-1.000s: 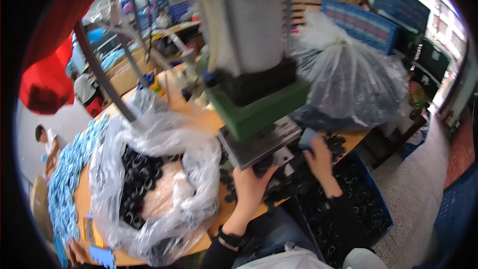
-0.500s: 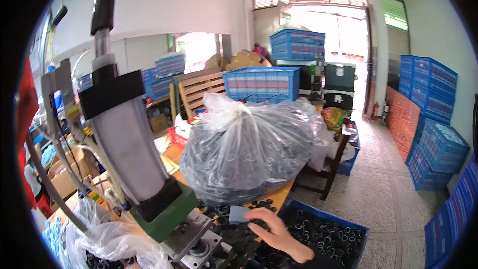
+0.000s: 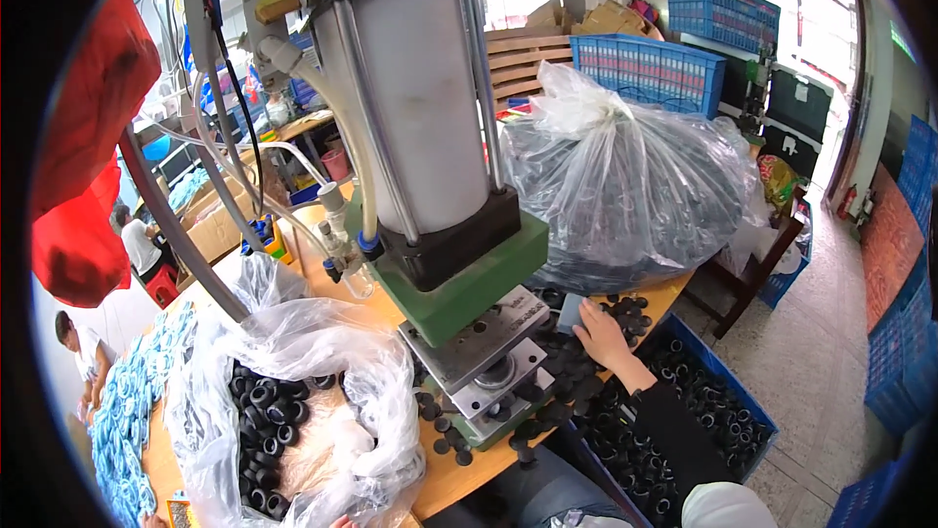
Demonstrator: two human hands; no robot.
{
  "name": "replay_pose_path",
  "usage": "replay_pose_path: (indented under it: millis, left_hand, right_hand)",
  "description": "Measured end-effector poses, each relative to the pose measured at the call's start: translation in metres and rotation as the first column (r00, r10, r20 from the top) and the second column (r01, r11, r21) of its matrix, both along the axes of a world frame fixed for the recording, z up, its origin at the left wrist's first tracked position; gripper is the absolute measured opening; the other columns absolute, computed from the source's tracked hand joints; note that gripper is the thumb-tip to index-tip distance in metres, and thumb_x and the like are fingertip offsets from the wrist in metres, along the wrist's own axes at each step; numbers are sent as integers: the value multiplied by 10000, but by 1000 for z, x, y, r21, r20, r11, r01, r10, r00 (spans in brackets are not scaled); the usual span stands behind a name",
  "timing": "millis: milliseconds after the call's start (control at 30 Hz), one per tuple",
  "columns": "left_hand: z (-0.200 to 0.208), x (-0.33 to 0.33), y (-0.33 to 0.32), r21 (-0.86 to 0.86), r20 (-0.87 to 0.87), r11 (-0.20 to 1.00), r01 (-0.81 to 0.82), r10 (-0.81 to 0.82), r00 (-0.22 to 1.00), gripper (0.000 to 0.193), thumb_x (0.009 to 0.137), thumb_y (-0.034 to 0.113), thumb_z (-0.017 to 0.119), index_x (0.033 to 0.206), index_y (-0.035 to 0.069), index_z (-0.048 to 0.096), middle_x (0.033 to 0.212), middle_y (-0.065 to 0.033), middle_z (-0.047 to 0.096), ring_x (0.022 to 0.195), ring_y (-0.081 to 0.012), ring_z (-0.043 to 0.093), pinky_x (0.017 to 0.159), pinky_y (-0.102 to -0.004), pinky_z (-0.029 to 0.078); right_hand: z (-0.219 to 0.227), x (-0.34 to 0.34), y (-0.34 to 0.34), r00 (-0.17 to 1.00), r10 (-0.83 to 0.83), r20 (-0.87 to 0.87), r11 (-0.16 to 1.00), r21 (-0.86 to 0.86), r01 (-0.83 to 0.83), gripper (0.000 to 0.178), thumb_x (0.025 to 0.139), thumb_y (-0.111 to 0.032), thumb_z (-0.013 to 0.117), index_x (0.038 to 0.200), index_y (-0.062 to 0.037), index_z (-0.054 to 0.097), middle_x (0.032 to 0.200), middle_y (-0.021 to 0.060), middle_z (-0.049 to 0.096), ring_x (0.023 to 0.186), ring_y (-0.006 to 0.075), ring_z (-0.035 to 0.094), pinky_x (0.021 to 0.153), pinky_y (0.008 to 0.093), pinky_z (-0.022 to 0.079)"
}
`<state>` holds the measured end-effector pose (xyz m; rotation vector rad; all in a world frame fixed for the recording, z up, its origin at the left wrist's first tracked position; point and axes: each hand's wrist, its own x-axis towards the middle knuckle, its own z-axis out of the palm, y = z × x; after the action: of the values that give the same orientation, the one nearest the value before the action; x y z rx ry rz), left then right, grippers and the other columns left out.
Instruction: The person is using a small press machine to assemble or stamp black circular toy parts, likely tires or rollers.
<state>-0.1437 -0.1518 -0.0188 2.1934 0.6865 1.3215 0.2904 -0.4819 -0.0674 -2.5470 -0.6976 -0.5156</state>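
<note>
My right hand (image 3: 603, 335), in a black sleeve, reaches over the dark discs on the table. Its fingers are closed at the edge of a small grey-blue block (image 3: 569, 314). Loose black discs (image 3: 576, 372) lie around the block and beside a press (image 3: 430, 118) with a green base and metal die. Of my left hand (image 3: 344, 522), only a bit of finger shows at the lower edge, below an open clear plastic bag (image 3: 381, 430). Black ring-shaped parts (image 3: 264, 421) lie in that bag. Whether the left fingers hold anything is hidden.
A large tied clear bag (image 3: 625, 196) of dark parts stands behind the press. A blue crate (image 3: 752, 406) of black rings is at the right. Light-blue pieces (image 3: 137, 401) heap at the left. Two people (image 3: 88, 357) sit beyond. Stacked blue crates (image 3: 899, 342) line the right wall.
The view has swung left and down, so the press and the open bag show more fully. My right hand is still at the grey-blue block. A bit of my left hand has come into view.
</note>
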Motion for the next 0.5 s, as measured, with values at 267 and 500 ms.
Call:
replay_pose_path:
  millis: [267,500]
  left_hand:
    - [7,15,-10,10,-74,1000,-26,26,997,119,788,-13,671,902,-40,647,946,-158,618,808,-263,613,652,-318,549]
    - [29,67,-18,196,-210,974,114,-72,975,233,734,-1,695,952,-14,612,965,-157,627,882,-271,606,796,-358,469]
  right_hand:
    - [5,3,18,998,26,59,985,-172,-15,350,915,-298,496,1247,-195,535,1274,129,481,1186,305,432,907,461,343]
    - [3,18,1,997,21,-77,997,-70,-26,349,904,-331,507,1227,-212,560,1287,123,466,1213,295,403,1034,486,206]
